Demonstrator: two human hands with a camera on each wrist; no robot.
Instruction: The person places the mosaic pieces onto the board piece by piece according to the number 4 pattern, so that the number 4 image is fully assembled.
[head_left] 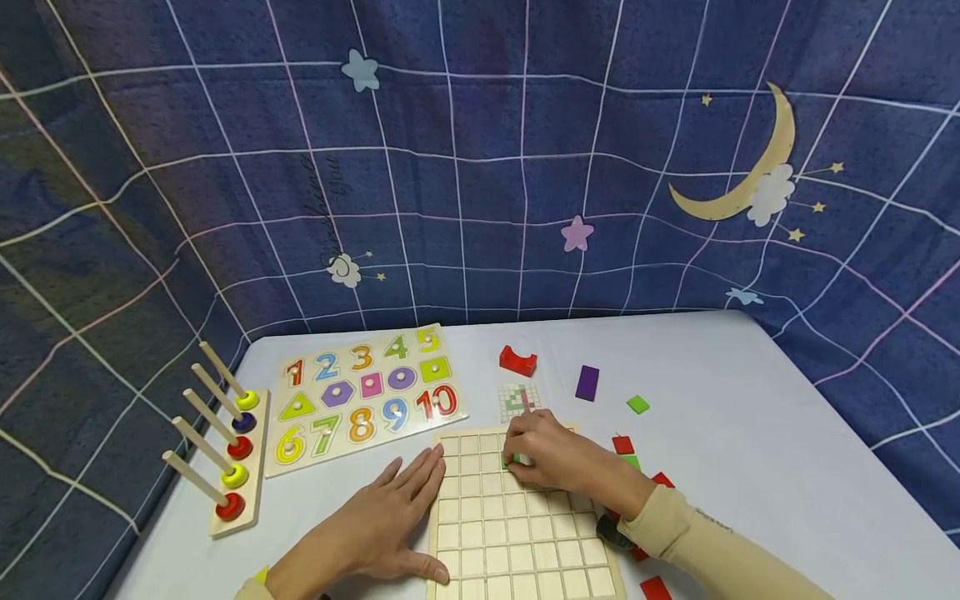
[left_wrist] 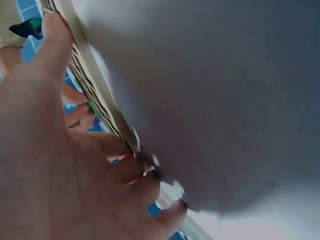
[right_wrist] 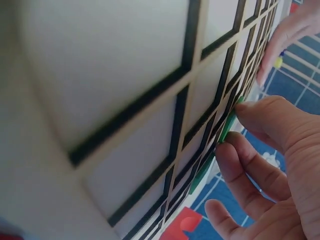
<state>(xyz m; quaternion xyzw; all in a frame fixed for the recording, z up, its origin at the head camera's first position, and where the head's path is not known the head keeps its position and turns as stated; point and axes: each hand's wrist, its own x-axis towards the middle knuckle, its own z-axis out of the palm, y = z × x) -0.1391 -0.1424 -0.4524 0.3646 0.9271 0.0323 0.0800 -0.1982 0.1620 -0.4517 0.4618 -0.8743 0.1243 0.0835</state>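
Head view: high, facing forward-down over bench (head_left: 750,433), mid-range. Wrist views: very close, grazing along grid board (right_wrist: 125,100), facing opposite hand. All three share board.

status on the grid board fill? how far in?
Barely started: the wooden grid board shows almost all cells bare. In hand: the right hand presses a green tile into an upper row, while the left hand steadies the board's edge. Left: loose red tiles, green square, purple block.
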